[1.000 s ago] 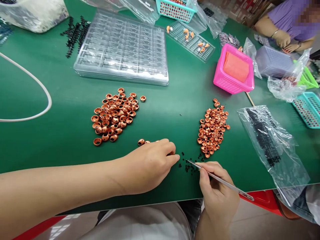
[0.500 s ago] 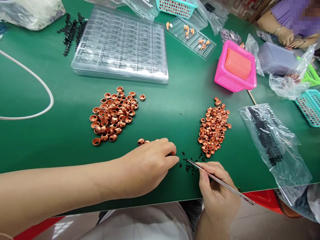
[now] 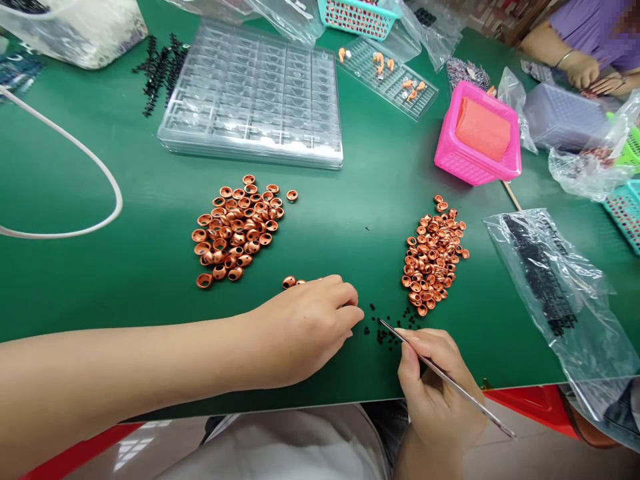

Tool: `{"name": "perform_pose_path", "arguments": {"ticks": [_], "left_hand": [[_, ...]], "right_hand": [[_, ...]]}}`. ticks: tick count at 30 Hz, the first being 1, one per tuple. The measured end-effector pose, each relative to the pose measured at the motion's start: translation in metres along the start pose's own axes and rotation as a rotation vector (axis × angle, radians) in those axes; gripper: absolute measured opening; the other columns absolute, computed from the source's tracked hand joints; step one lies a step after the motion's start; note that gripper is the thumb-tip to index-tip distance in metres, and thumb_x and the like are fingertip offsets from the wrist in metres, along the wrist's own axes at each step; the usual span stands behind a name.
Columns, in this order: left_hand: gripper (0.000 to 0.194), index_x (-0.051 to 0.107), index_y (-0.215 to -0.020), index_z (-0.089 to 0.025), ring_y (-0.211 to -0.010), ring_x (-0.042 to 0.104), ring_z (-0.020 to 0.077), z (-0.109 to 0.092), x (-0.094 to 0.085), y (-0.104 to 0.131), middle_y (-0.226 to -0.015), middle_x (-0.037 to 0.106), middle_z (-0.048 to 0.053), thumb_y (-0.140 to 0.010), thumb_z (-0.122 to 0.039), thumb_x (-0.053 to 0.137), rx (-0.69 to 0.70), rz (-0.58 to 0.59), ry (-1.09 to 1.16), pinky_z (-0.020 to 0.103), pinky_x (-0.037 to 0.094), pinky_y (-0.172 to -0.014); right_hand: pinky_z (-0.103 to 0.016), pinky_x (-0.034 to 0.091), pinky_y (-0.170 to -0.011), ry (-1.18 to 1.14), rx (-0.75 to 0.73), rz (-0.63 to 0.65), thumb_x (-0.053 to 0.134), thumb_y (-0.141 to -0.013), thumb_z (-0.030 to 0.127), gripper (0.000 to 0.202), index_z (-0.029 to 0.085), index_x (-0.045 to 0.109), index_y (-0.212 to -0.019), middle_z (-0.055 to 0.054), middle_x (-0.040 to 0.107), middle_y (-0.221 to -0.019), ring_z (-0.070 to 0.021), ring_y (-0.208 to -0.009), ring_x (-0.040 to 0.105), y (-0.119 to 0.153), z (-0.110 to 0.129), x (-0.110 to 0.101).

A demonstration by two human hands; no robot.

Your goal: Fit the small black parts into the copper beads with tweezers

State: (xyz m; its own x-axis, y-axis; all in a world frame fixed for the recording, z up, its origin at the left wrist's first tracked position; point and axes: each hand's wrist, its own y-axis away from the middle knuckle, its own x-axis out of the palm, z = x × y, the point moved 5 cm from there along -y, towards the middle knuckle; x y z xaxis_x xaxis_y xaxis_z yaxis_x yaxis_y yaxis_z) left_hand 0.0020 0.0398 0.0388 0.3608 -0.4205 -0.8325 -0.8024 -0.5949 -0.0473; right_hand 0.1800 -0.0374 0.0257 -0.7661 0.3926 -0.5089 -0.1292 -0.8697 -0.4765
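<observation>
My left hand (image 3: 313, 327) rests low over the green table, thumb and fingers curled together. What they hold, if anything, is hidden under the hand. Just beyond its knuckles a few copper-coloured rings (image 3: 289, 282) peek out. My right hand (image 3: 440, 380) grips metal tweezers (image 3: 450, 381) like a pen, their tip among tiny black pieces (image 3: 384, 335) scattered between the two hands. A heap of small copper-coloured cups (image 3: 434, 257) lies beyond the right hand. To the left, past my left forearm, is a pile of larger copper-coloured rings (image 3: 237, 227).
Stacked clear plastic trays (image 3: 255, 100) stand at the back. A pink basket (image 3: 475, 163) with an orange block is at back right, near a clear bag of black parts (image 3: 543, 273). A white cable (image 3: 107, 180) loops at left. A co-worker's hands (image 3: 593, 77) are at far right.
The whole scene has shifted slightly right in view. The tweezers have turned in my right hand, showing their narrow edge; their tip stays near the black pieces. My left hand keeps its curled pose.
</observation>
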Motion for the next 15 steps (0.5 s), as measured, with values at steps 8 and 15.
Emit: {"name": "perform_pose_path", "arguments": {"ticks": [8, 15], "left_hand": [[0.012, 0.064, -0.093, -0.014, -0.088, 0.057, 0.022, 0.0045, -0.0024, -0.0006, -0.097, 0.062, 0.007, -0.086, -0.022, 0.069, -0.139, 0.022, -0.028, 0.031, 0.041, -0.06], [0.004, 0.064, -0.089, -0.015, -0.086, 0.056, 0.0213, 0.0052, -0.0001, -0.0009, -0.094, 0.061, 0.006, -0.088, -0.018, 0.064, -0.127, 0.027, -0.017, 0.031, 0.038, -0.06]], "right_hand": [[-0.035, 0.056, -0.059, -0.109, -0.023, -0.09, 0.065, -0.077, 0.0, 0.029, 0.021, 0.066, -0.098, -0.004, 0.074, -0.087, -0.0196, -0.076, 0.068, -0.0019, 0.0013, -0.0026], [-0.036, 0.056, -0.061, -0.125, -0.027, -0.079, 0.065, -0.077, -0.002, 0.03, 0.02, 0.067, -0.099, -0.004, 0.074, -0.089, -0.0195, -0.077, 0.068, -0.0007, 0.0017, -0.003]]}}
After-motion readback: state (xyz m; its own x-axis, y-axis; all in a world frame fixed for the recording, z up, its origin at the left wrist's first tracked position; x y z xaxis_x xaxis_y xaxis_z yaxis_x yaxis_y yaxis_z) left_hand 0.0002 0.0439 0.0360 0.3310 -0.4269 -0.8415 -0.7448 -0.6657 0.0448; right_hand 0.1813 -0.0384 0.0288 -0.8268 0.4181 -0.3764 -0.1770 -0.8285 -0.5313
